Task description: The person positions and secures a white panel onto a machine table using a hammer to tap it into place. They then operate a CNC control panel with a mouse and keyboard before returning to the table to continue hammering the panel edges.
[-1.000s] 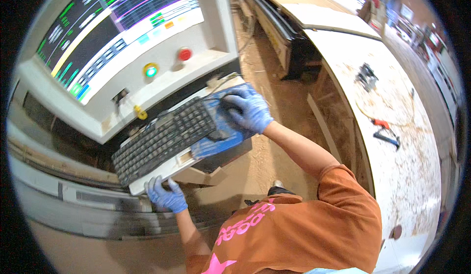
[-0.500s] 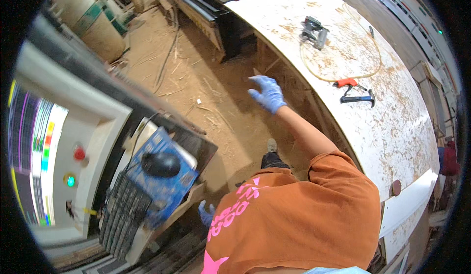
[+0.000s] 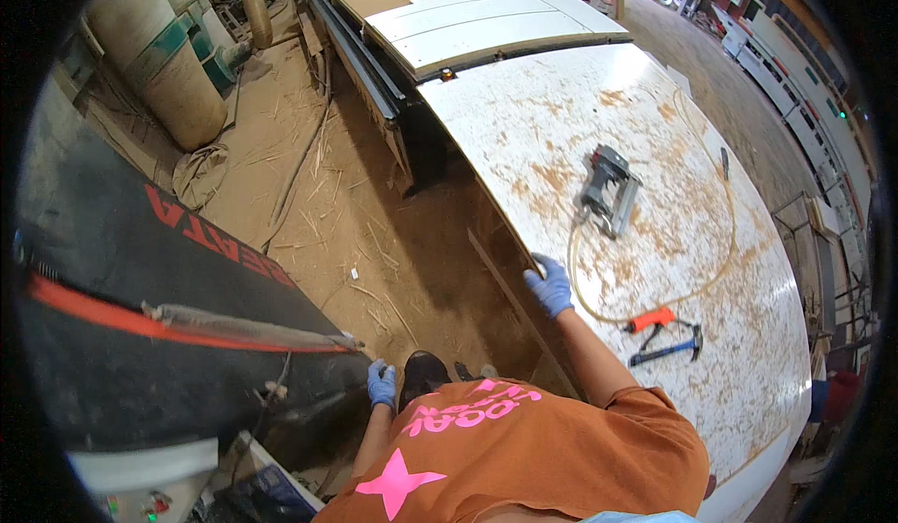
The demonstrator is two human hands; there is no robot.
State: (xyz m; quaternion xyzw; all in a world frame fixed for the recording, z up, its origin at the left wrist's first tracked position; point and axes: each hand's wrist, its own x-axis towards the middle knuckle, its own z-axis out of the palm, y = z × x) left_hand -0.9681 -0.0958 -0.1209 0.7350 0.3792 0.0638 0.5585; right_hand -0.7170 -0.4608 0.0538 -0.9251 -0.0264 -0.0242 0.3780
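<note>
My right hand (image 3: 550, 287), in a blue glove, touches the near left edge of a white-topped worktable (image 3: 505, 139), thumb and fingers apart at the rim. My left hand (image 3: 382, 384), also gloved, hangs low beside the corner of a black cabinet (image 3: 224, 289); its fingers are loosely bent, and I see nothing in them. On the table lies a pneumatic nail gun (image 3: 608, 191) with a pale air hose (image 3: 687, 296) looping from it. Closer to me are a red-handled air blow gun (image 3: 652, 319) and a hammer (image 3: 666, 347) with a blue-and-black handle.
Sawdust and wood splinters litter the floor aisle (image 3: 309, 196) between cabinet and table. White panels (image 3: 496, 22) lie at the table's far end. Dusty collector cylinders (image 3: 182, 111) stand far left. Long machinery (image 3: 786, 83) lines the far right.
My view has swung, and I have moved forward along the aisle. The screen, keyboard and mouse have mostly left the picture. My right hand went from mid-air to the table edge.
</note>
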